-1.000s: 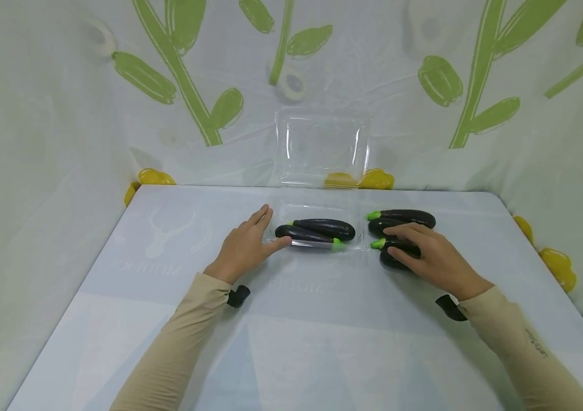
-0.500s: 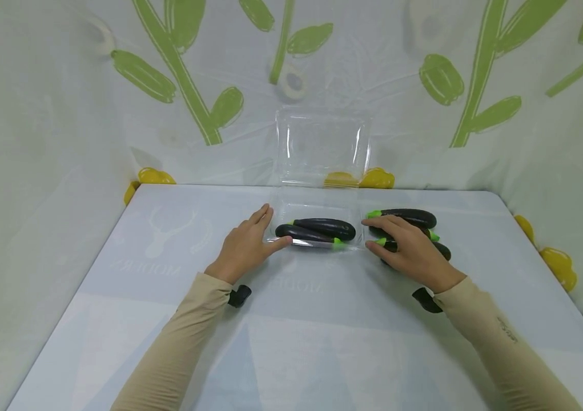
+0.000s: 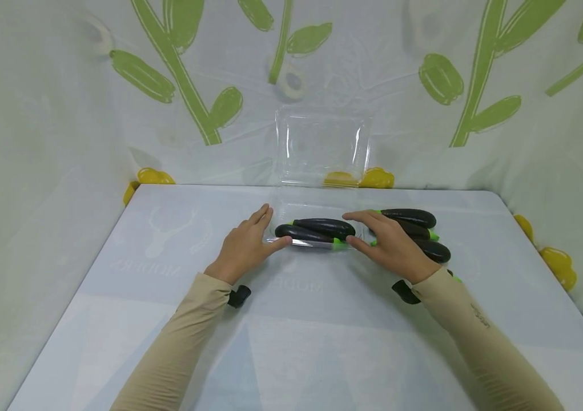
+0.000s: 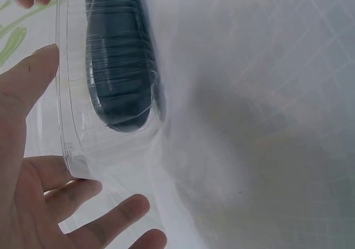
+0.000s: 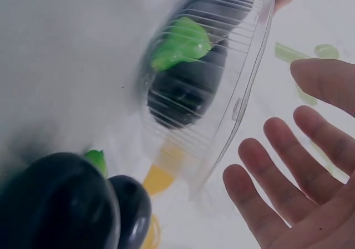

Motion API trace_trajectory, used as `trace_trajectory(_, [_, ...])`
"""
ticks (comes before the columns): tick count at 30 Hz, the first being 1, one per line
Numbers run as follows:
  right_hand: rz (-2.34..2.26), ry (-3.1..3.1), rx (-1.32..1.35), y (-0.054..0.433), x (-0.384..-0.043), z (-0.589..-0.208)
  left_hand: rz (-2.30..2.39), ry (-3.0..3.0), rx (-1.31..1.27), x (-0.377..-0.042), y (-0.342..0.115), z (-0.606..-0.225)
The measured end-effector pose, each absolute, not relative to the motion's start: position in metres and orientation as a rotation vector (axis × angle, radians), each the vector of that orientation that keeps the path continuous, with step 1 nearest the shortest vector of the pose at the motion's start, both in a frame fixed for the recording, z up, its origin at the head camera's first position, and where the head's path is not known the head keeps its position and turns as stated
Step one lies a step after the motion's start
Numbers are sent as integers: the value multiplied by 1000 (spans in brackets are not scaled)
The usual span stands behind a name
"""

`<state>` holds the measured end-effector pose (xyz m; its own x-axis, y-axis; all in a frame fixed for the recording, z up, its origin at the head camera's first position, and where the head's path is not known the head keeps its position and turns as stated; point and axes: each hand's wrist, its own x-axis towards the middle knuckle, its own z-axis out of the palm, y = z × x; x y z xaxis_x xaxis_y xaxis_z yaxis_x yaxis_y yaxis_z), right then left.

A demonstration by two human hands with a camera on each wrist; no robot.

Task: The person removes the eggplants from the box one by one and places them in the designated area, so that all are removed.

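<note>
A clear plastic clamshell container lies with its lid raised at the back. Inside it are two dark eggplants, the rear eggplant and the front eggplant, whose green cap faces right. My left hand is at the container's left end, thumb touching the front rim and fingers extended along the side, as the left wrist view shows. My right hand hovers by the right end, fingers spread and holding nothing. Ribbed plastic covers the eggplant in the right wrist view.
Several loose eggplants lie right of the container, partly hidden behind my right hand. One green stem shows beside the right sleeve. The white table meets a leaf-patterned cloth backdrop at its back edge.
My right hand has moved left, from over the loose eggplants to the container's right end, uncovering more of them. My left hand has stayed in place.
</note>
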<state>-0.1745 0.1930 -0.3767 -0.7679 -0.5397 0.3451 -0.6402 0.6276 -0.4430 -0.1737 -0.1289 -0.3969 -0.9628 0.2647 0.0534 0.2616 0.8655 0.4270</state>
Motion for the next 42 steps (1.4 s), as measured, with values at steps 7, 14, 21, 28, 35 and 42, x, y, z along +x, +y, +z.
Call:
trace_trajectory(7, [864, -2744, 990, 180, -188, -373, 705, 3022, 421, -172, -129, -394])
trace_trajectory(14, [853, -2840, 1014, 168, -206, -372, 689, 3020, 415, -172, -129, -393])
trace_trajectory(21, [896, -2892, 1090, 156, -222, -377, 685, 3022, 424, -173, -128, -394])
trace_trajectory(28, [855, -2941, 1114, 148, -233, -383, 678, 3036, 421, -174, -127, -396])
trace_trajectory(35, [740, -3024, 1087, 145, -238, -386, 688, 3038, 413, -173, -127, -396])
trace_trajectory(42, [684, -3114, 1040, 145, -238, -388, 677, 3041, 407, -174, -127, -397])
